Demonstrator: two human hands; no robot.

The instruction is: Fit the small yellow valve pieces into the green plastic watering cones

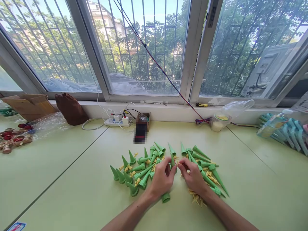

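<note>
Left fingers (172, 175) pinch a tapering green plastic cone (172, 160), while right fingers (187, 163) curl beside it, any grasp unclear.

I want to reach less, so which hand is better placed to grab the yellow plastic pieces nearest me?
Probably the right hand: its wrist is close to those yellow plastic pieces, while the left hand is farther off and holds a green plastic spike.

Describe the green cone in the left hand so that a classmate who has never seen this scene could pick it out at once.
Start at the pale green table below the barred windows. Near the picture's middle, find the left hand among scattered green cones. The held cone points upward, gripped in that hand, whereas its neighbours stand or lie about.
</note>
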